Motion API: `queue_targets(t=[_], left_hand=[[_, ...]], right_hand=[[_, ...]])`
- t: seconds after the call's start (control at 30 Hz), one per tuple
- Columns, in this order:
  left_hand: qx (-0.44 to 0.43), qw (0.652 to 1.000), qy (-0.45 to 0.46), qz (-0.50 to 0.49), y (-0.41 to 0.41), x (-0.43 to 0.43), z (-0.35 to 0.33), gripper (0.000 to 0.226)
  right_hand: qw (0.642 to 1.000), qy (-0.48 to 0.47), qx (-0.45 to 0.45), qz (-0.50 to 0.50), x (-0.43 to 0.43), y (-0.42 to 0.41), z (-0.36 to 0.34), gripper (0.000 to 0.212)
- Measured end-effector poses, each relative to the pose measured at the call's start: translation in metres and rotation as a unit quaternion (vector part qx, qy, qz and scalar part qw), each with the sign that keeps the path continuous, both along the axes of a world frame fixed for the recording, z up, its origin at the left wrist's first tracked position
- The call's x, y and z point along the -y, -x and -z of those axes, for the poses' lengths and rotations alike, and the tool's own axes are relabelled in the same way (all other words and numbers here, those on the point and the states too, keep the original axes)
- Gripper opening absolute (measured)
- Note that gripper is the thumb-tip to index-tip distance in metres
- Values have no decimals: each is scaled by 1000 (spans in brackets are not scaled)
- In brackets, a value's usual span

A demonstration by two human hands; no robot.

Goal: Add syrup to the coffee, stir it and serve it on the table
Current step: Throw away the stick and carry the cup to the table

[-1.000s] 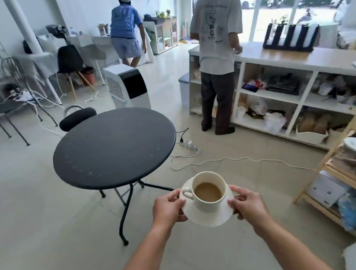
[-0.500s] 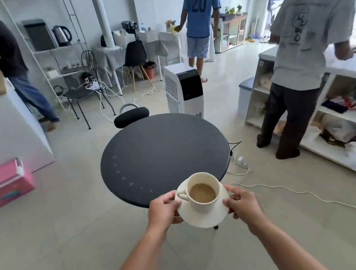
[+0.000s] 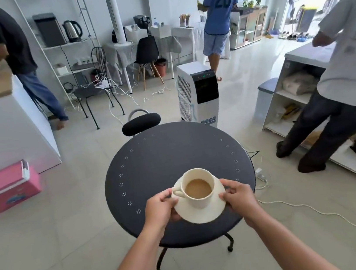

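A cream cup (image 3: 199, 186) with milky coffee stands on a cream saucer (image 3: 203, 213). My left hand (image 3: 161, 208) grips the saucer's left rim, near the cup's handle. My right hand (image 3: 238, 196) grips the right rim. The saucer hovers over the near part of a round black table (image 3: 166, 159); whether it touches the top I cannot tell.
A black chair (image 3: 141, 124) stands behind the table, a white air cooler (image 3: 197, 93) beyond it. A person (image 3: 334, 80) stands at white shelves on the right, two others further back. A pink cooler box (image 3: 8, 186) sits left. A white cable (image 3: 320, 213) crosses the floor at right.
I have walked up to the table. The cup and saucer, held in both hands throughout, moved from in front of the table's edge to over its near part.
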State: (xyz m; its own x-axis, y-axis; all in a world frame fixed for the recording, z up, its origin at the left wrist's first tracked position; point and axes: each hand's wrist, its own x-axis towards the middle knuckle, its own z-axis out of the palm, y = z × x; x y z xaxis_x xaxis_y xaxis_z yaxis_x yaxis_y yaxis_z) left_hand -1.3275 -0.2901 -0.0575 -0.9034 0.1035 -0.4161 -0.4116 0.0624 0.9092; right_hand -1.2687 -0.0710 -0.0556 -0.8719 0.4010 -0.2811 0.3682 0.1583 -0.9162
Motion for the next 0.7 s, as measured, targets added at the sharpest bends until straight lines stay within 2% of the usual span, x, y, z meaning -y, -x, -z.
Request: queue_targets(t=[0.43, 0.7], left_hand=[[-9, 1000, 8, 25, 144, 1, 2, 30], [5, 1000, 25, -7, 197, -1, 12, 30]], right_hand=[[1000, 12, -7, -10, -4, 145, 3, 48], [999, 17, 26, -25, -5, 211, 13, 46]])
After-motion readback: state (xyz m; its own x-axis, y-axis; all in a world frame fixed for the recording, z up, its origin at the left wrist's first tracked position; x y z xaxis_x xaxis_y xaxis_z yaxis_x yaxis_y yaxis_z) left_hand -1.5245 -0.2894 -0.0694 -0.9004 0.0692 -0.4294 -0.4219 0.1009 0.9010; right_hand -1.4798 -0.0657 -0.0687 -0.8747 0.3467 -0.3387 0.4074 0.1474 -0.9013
